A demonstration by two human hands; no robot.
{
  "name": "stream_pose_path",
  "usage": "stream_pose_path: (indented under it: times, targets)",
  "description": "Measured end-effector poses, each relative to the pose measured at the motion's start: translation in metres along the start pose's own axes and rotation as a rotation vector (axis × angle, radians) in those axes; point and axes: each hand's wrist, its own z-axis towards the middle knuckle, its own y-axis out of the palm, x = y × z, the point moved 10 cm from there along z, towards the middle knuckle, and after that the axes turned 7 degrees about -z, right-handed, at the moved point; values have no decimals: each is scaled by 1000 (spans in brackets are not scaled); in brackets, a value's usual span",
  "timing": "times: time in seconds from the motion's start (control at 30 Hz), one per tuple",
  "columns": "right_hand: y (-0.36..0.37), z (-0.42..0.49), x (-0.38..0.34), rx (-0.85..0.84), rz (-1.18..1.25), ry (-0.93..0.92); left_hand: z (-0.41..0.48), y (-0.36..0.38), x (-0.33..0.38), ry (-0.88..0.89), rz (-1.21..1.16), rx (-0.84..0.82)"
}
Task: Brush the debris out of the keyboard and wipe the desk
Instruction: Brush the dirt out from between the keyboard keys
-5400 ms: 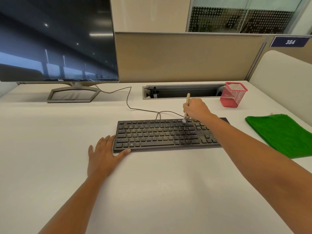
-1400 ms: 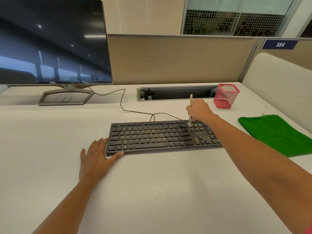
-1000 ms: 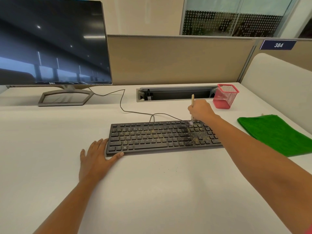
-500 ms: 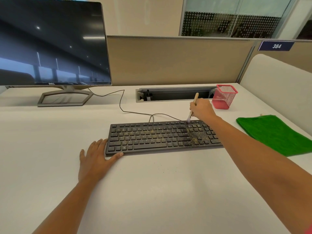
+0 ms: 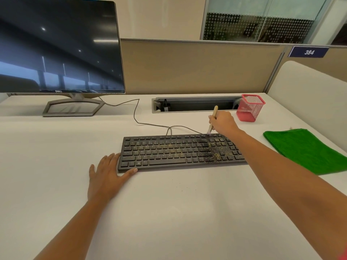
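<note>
In the middle of the frame, the right hand is gripping a small brush at the dusty keyboard top edge, while the left hand is lying flat, fingers relaxed, touching its corner.

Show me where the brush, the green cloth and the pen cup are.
brush [image 5: 215,111], head view, upper end of its wooden handle.
green cloth [image 5: 304,150], head view, middle of the fabric.
pen cup [image 5: 250,107], head view, its red mesh wall.

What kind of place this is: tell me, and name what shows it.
Most likely an open-plan office workstation: a monitor and keyboard on a white desk, a partition behind, and a plate numbered 384.
</note>
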Motion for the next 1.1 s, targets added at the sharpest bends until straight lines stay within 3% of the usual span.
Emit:
stream_pose_path:
  times: [0.13,0.27,0.47,0.57,0.67,0.77,0.9,1.1]
  targets:
    - [-2,0,-1,16,78,2,0,1,-2,-3,0,-5]
    - [6,0,-4,-76,148,-11,0,2,-1,-5,-8,-15]
    - [0,0,5,-45,-134,23,1,2,-2,0,1,-6]
    - [-3,0,2,-1,5,14,0,2,-2,0,9,-2]
    - [7,-2,-1,-68,214,22,0,2,-2,-5,15,-6]
    - [9,-3,-1,-92,47,35,1,2,-2,-7,10,-6]
    - [-3,-6,-4,-4,-109,24,1,2,-2,-2,20,-6]
    - [12,-7,-10,-74,238,25,1,3,-3,-3,21,-11]
